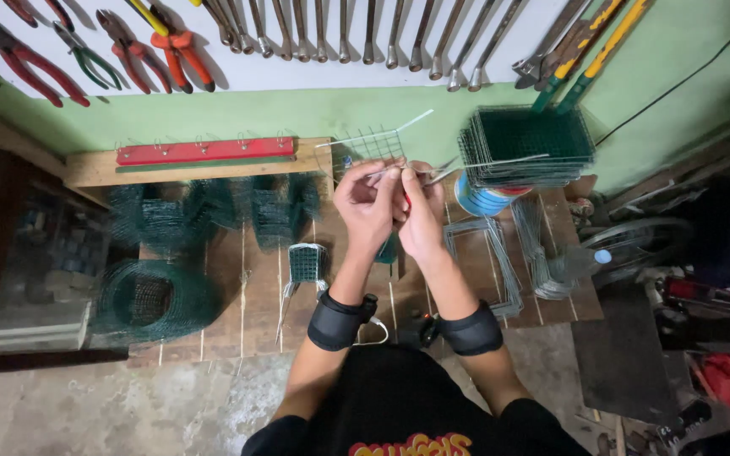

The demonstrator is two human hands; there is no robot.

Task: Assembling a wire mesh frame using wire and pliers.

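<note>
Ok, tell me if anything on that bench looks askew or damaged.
Nothing looks damaged. The mesh panels are stacked squarely; only the mesh piece held by the left hand and right hand is tilted.

Small workshop. Red-handled pliers (158, 42) and a row of steel wrenches (365, 32) hang on the white wall board above my wooden plank bench (251, 295). Rolls of green wire mesh (149, 295), a stack of cut green mesh panels (525, 145), bent wire frames (487, 253). Rough concrete floor (111, 405).
</note>
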